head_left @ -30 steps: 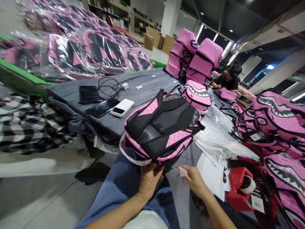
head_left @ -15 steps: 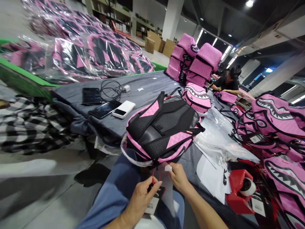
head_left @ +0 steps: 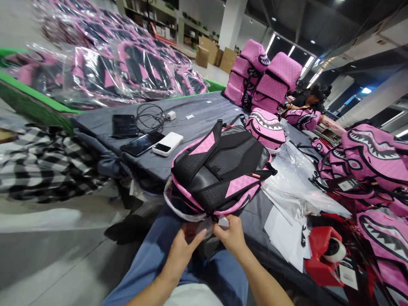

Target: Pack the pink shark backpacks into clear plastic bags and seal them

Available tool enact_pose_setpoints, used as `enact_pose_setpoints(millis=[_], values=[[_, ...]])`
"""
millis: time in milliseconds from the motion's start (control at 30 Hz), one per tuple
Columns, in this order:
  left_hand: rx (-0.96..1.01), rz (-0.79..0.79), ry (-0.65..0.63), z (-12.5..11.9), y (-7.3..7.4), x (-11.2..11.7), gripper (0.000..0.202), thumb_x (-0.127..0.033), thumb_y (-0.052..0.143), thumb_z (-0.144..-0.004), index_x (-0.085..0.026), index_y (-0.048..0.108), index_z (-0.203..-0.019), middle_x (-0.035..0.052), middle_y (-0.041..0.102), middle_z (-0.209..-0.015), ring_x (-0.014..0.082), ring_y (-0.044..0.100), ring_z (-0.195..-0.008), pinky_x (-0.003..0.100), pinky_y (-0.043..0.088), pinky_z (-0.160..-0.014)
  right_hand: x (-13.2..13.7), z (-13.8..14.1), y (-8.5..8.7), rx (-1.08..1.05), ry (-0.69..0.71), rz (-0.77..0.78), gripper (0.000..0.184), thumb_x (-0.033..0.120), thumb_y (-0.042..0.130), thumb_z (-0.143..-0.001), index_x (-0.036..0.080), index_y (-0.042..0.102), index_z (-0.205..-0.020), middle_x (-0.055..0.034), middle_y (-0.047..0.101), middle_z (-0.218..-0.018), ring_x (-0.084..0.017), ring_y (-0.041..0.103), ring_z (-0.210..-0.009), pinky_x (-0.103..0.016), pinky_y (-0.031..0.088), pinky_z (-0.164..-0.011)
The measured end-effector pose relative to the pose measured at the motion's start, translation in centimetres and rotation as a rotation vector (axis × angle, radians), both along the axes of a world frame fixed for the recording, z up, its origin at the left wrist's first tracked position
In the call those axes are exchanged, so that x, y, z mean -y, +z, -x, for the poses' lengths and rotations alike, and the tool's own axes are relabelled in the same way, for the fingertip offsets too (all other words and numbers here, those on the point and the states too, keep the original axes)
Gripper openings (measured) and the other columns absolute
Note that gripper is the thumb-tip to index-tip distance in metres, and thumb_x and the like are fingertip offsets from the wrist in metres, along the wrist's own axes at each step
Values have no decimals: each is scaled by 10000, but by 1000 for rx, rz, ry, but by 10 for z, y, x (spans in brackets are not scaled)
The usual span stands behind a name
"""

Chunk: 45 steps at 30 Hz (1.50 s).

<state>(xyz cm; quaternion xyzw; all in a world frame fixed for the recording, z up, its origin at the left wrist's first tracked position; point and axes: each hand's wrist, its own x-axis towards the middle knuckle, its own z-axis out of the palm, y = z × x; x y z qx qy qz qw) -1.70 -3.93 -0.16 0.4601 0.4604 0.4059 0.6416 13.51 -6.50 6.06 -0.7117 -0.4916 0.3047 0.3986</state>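
Note:
A pink and black backpack (head_left: 219, 168) lies on the grey-covered table, its black padded back and straps facing up. Clear plastic (head_left: 208, 227) is bunched around its near end. My left hand (head_left: 183, 248) holds this plastic at its left side, thumb towards me, the other fingers partly hidden behind it. At the near tip of the backpack, my right hand (head_left: 231, 236) pinches the plastic, with a small white piece (head_left: 223, 222) at its fingertips. What lies between the two hands is partly hidden.
Left of the backpack are a white power bank (head_left: 168, 143), a dark phone (head_left: 142, 143) and a coiled cable (head_left: 149, 119). At right sit white sheets (head_left: 283, 236), a red tape dispenser (head_left: 321, 255) and stacked pink shark-mouth bags (head_left: 372, 148). A co-worker (head_left: 306, 102) is beyond.
The black hang tag with its red cord has gone from view between my hands. My left hand has moved up-left onto the plastic; the right has shifted slightly left.

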Motion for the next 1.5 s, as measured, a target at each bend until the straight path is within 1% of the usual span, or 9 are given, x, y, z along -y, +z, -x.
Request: enact_pose_setpoints(millis=[133,300,533,633,767,967,1100,1333,1500], values=[[287,305,-65,-14,10,-4,668,-642,862,-587,-169,766,-1050,128,765,-1154,322,662,-1180,445,465,-1109,1,-1,1,-25,4,15,247,353,553,-702,206,410,-564,54,385,-515,-75,302,-498,-215,232,-470],[273,312,124,-22,-1,-4,609,-657,876,-516,-172,799,-875,103,797,-977,327,690,-1048,444,493,-1047,9,-17,7,196,162,-47,390,416,498,-968,164,580,-683,31,495,-579,-93,424,-527,-216,311,-514],[285,373,120,-31,-8,-13,507,-595,891,-460,-175,773,-717,91,788,-803,272,704,-777,377,554,-785,17,-19,22,995,133,-561,176,175,553,-1023,186,699,-925,-26,679,-725,-138,604,-641,-267,404,-629],[309,391,130,-33,-3,-15,487,-568,899,-439,-176,761,-692,75,780,-764,244,691,-730,341,534,-718,25,-17,27,940,150,-511,101,276,627,-996,185,671,-1001,-46,703,-804,-170,645,-715,-289,451,-670],[326,434,135,-29,-1,-15,514,-545,906,-426,-173,771,-754,84,793,-831,256,705,-778,351,541,-739,39,-27,14,843,75,-385,333,405,679,-902,167,640,-1131,-109,718,-979,-259,674,-896,-372,521,-783],[350,506,139,-26,4,-13,520,-515,924,-373,-179,750,-729,63,789,-815,245,711,-789,343,548,-766,36,-32,-25,369,-1,-284,176,267,629,-893,178,709,-1023,-60,715,-916,-195,670,-854,-291,539,-762],[394,556,117,-24,12,-13,503,-480,928,-386,-173,753,-745,70,787,-828,240,706,-781,319,534,-696,26,-33,-29,355,-22,-420,165,247,554,-977,192,710,-963,-51,714,-890,-183,668,-862,-285,531,-773],[427,588,157,-34,15,-13,451,-413,924,-362,-155,729,-677,32,730,-691,162,611,-624,266,457,-584,19,-22,2,764,11,-582,234,200,479,-1045,177,676,-922,-27,664,-705,-125,592,-593,-248,442,-586],[439,599,155,-36,25,-13,426,-386,910,-391,-160,708,-690,8,711,-688,134,584,-612,240,436,-564,13,9,39,1069,48,-556,163,158,539,-1022,199,675,-942,-29,660,-709,-145,599,-631,-287,403,-593]])
